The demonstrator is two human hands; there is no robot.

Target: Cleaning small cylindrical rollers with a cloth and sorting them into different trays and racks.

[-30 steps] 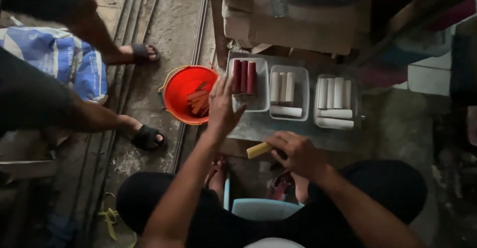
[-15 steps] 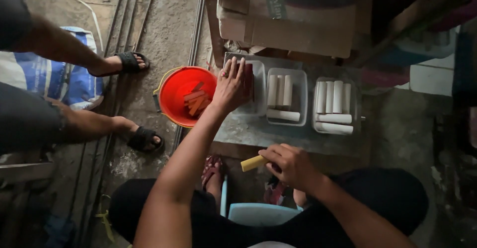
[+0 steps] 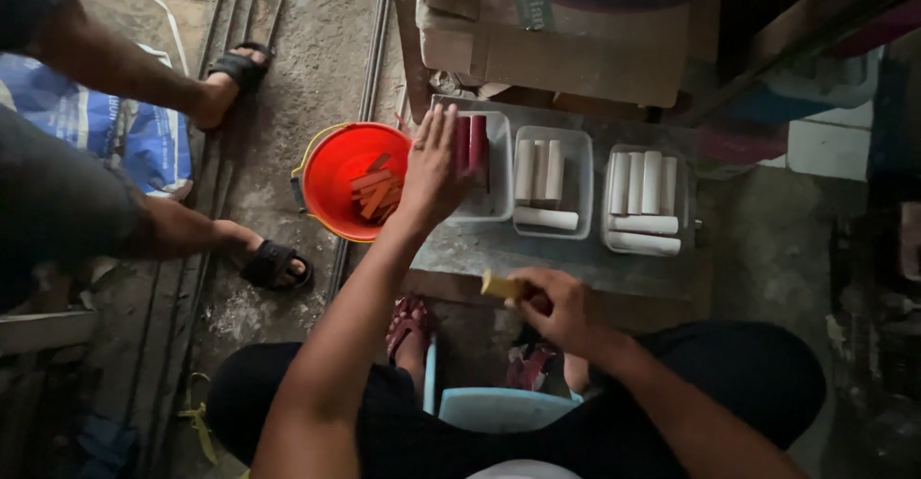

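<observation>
The left hand (image 3: 434, 174) has moved, fingers spread, onto the red-stick tray (image 3: 483, 165); the right hand (image 3: 561, 308) stays clamped on a yellow stick (image 3: 501, 285)

The bench (image 3: 576, 254) is crowded along its far half: 3 clear trays sit side by side, nearly touching, the left tray (image 3: 487, 212) under the left hand (image 3: 432, 167), the middle tray (image 3: 552, 184) and the right tray (image 3: 645, 201) both filled with pale sticks. Bare bench remains only as a strip along the near edge, where the right hand (image 3: 561, 306) holds a yellow block (image 3: 501, 285). Behind the trays a cardboard box (image 3: 566, 28) walls off the far side. Left of the bench the orange bucket (image 3: 353, 191) stands just beside the edge. Beyond it, another person's sandalled feet (image 3: 273, 263) take up floor; open concrete lies between them.
</observation>
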